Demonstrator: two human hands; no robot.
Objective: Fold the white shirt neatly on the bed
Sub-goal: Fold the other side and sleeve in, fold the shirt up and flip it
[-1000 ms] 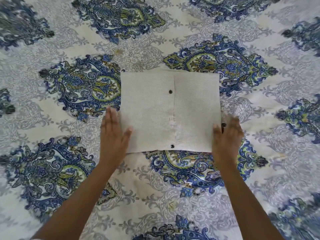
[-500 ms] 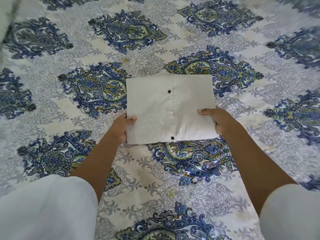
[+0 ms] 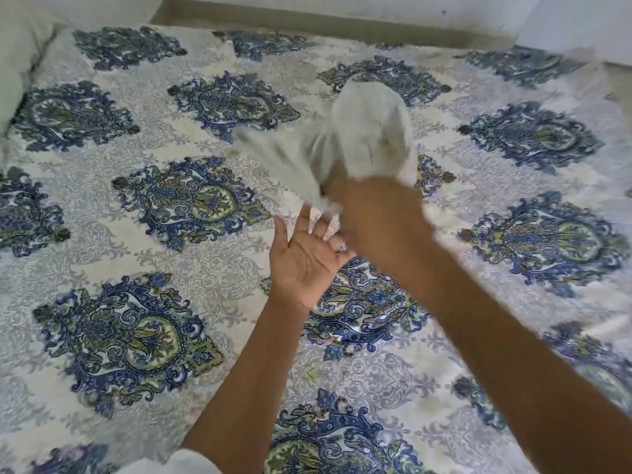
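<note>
shirts: one white shirt (image 3: 371, 131) is counted, bunched and blurred | hands: two are counted, left hand (image 3: 307, 265) and right hand (image 3: 376, 213) | beds: one bed (image 3: 222, 268) is counted, patterned cover | rings: one ring (image 3: 340, 248) is seen on the left hand

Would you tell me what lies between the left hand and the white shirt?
Nothing, in the head view: the straight fingers of the left hand reach the blurred lower edge of the white shirt, bunched in the right hand; contact is unclear.
</note>
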